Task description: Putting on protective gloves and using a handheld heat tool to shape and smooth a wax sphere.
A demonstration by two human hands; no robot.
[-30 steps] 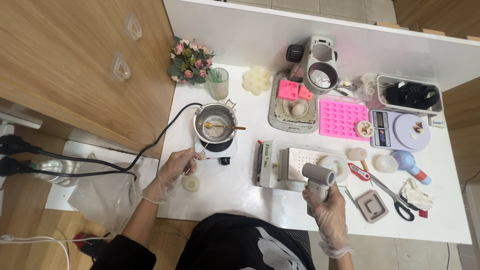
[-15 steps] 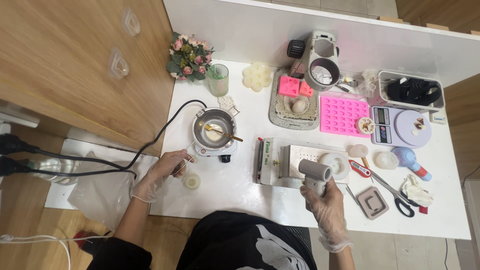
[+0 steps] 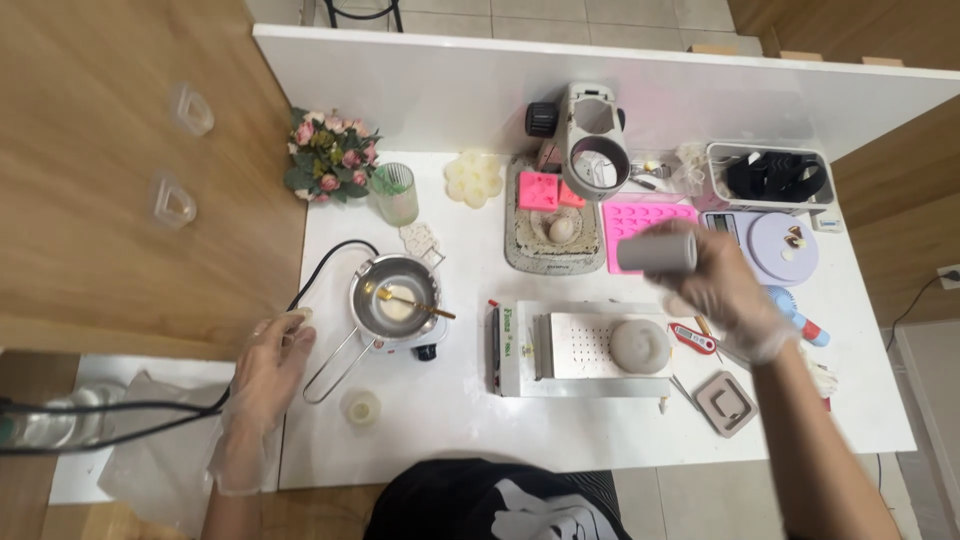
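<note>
White tabletop [image 3: 560, 425] stretches before me, boxed by a white back wall and wood flooring on both sides. My right hand [image 3: 715, 285], gloved, wraps its grip around a grey cylinder [image 3: 656, 252], holding it sideways above the pink mould tray [image 3: 640, 216], toward the far right part of the tabletop. My left hand [image 3: 268, 370], also gloved, rests at the left edge with fingers loosely open, holding nothing, just beside the wire handle of the small metal melting pot [image 3: 396, 298]. A pale round disc [image 3: 640, 345] sits on the steel plate [image 3: 590, 348] near the front edge.
</note>
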